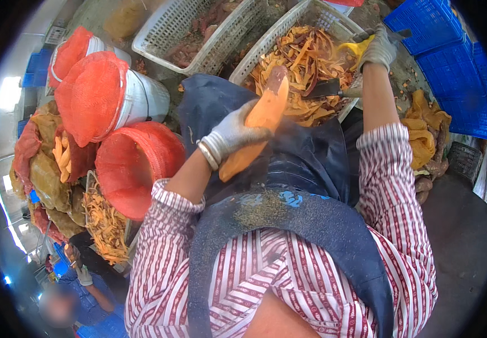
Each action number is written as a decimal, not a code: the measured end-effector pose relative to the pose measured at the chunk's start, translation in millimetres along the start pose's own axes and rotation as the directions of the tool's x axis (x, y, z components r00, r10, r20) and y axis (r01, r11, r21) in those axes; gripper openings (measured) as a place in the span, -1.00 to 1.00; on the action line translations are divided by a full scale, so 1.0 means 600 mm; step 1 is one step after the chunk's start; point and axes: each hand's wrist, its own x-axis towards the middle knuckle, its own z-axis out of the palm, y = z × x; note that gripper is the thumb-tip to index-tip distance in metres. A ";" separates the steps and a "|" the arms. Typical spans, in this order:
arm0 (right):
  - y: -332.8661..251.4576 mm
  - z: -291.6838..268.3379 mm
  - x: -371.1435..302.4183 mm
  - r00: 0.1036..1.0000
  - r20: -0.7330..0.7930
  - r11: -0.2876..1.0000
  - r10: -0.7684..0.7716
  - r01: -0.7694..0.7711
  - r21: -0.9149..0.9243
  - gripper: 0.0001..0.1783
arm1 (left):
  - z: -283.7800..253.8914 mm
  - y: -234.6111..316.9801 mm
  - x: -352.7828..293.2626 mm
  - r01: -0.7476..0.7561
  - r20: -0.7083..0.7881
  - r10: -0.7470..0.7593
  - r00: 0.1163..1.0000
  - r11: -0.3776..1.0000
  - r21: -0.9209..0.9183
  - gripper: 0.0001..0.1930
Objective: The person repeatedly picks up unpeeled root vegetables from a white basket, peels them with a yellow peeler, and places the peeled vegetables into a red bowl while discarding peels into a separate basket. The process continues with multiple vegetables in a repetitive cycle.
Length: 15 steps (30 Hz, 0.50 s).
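Observation:
My left hand (233, 130), in a pale glove, is closed around a large sweet potato (265, 115) above my apron. Most of the root shows bare orange flesh; brown skin remains at its far tip. Out to the right, my right hand (381, 50), also gloved, grips a yellow and dark peeler (362, 47), partly hidden by the fingers. Below that hand, a white slotted crate (323, 12) holds a heap of orange and brown peelings (294, 56). A knife (328, 88) with a wooden handle lies over the peelings.
Another crate (167, 63) with unpeeled roots stands far left of the peelings. White buckets (142, 98) with red mesh (91, 93), and a red-lined bucket (120, 163), stand left. Blue crates (452, 67) are stacked right. A co-worker (94, 296) sits lower left.

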 end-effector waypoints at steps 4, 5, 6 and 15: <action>0.064 0.054 -0.172 0.857 0.488 0.960 0.165 -0.254 0.120 -0.77 | 0.009 0.015 0.021 0.133 -0.139 -0.096 0.986 0.948 0.289 -0.18; 0.082 0.060 -0.197 0.848 0.504 0.946 0.167 -0.282 0.159 -0.78 | 0.018 0.037 0.016 0.127 -0.131 -0.084 0.988 0.921 0.368 -0.20; 0.087 0.064 -0.194 0.846 0.489 0.927 0.214 -0.333 0.170 -0.79 | 0.017 0.031 0.018 0.089 -0.073 -0.070 0.995 0.948 0.306 -0.20; 0.026 0.049 -0.048 0.982 0.094 0.973 0.163 -0.176 0.147 -0.78 | -0.015 -0.017 -0.026 0.093 0.099 -0.059 0.993 0.917 -0.388 -0.13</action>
